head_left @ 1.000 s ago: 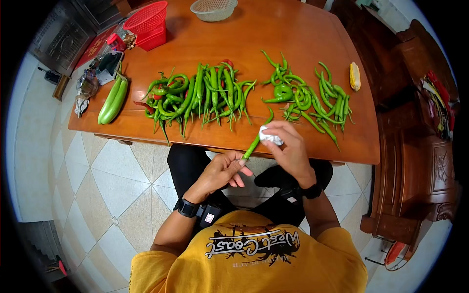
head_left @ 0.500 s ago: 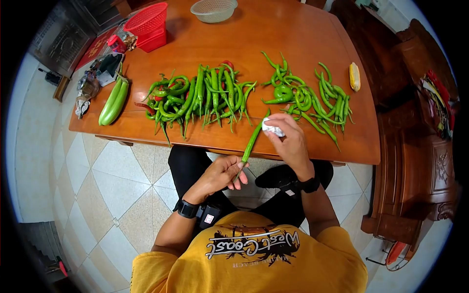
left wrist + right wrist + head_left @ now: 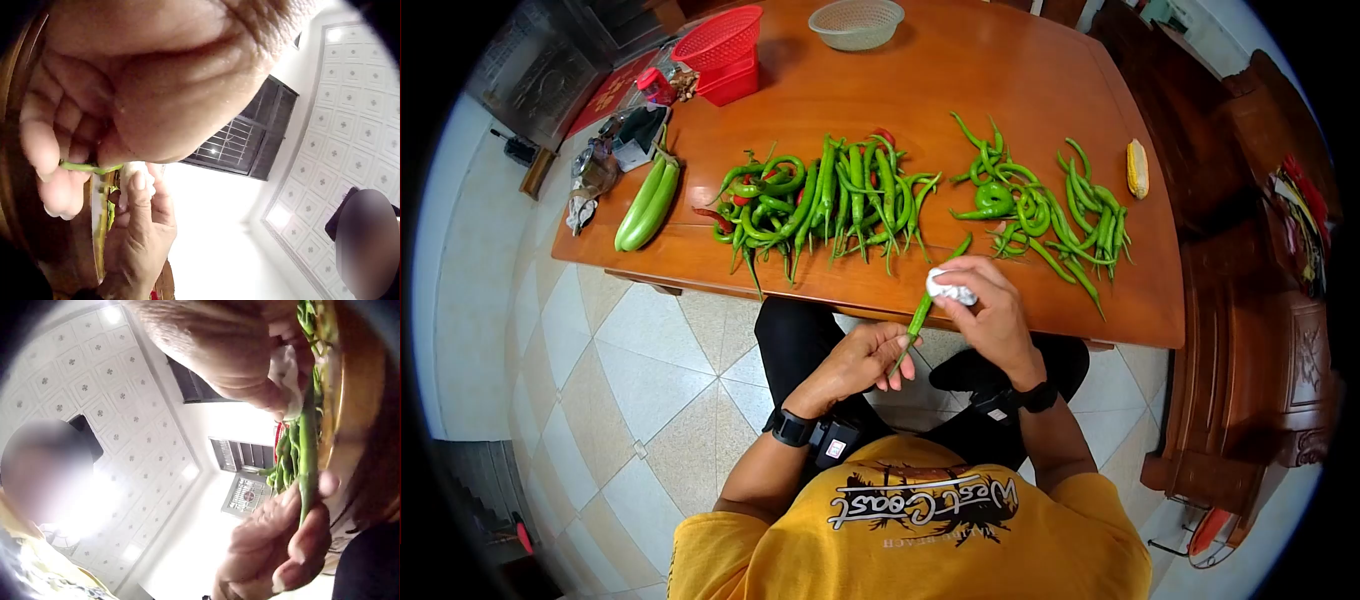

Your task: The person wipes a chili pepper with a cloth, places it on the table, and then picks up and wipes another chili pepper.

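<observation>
– Green pepper, long and thin: where is it located?
– It is held clear of the wooden table, slanting across the near edge. The far tip is over the tabletop and the near end is over the lap.
– How is it gripped?
– The stem is pinched between thumb and fingertips of the left hand. The right hand is curled round a white wad, which is pressed against the pepper just beyond its middle.
– What is recorded as changed?
– Against the frame half a second earlier, the wad is found drawn back from the far tip toward the middle, and more of the tip is exposed. The left-hand pinch is unaltered.
– What is inferred?
– A return stroke of rubbing is judged to be under way, so the wiping is taken as unfinished. The pepper is not yet laid with the left heap or the right heap on the table.
</observation>
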A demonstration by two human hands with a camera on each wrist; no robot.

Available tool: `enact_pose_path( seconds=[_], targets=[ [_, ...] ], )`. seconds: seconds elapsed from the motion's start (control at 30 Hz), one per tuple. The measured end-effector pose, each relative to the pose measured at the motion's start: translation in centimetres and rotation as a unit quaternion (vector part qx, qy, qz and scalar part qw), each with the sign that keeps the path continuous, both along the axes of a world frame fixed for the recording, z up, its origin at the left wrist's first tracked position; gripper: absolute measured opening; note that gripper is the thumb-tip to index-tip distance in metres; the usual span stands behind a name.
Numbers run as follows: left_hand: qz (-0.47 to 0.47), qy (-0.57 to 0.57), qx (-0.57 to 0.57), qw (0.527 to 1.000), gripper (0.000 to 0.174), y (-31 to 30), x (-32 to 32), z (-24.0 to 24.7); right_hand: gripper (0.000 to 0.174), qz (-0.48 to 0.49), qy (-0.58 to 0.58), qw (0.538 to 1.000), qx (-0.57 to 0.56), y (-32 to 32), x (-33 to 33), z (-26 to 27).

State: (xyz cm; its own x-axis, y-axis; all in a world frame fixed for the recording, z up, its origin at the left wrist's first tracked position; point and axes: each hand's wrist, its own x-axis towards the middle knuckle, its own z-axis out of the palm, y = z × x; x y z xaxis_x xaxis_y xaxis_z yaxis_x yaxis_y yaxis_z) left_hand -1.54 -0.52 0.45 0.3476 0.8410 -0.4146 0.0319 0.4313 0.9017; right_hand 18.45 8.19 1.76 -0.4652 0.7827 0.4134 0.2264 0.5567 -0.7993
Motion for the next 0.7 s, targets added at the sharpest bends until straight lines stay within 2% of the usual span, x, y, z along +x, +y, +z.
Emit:
enact_pose_path(
  seconds=[0.17, 0.3, 0.43, 0.53, 0.7],
  targets=[
    [-0.014, 0.009, 0.008, 1.0, 0.033, -0.1, -0.2, 0.3, 0.023, -0.059, -0.023, 0.998, 0.015, 1.2, 1.1, -0.2],
    [-0.018, 0.014, 0.007, 1.0, 0.034, 0.0, -0.2, 0.6, 0.023, -0.069, -0.026, 0.997, 0.019, 1.2, 1.3, -0.3],
    [-0.014, 0.011, 0.008, 1.0, 0.033, 0.0, -0.1, 0.4, 0.02, -0.02, -0.005, 1.0, 0.005, 0.0, 0.5, -0.4],
    [-0.005, 0.007, 0.01, 1.0, 0.033, 0.0, -0.1, 0.2, 0.022, 0.009, -0.007, 0.999, -0.053, -1.4, 0.0, -0.2],
    [0.0, 0.013, -0.003, 1.0, 0.028, 0.2, 0.1, 0.2, 0.023, 0.067, -0.02, 0.997, -0.036, -2.8, -0.4, 0.2]
  ],
)
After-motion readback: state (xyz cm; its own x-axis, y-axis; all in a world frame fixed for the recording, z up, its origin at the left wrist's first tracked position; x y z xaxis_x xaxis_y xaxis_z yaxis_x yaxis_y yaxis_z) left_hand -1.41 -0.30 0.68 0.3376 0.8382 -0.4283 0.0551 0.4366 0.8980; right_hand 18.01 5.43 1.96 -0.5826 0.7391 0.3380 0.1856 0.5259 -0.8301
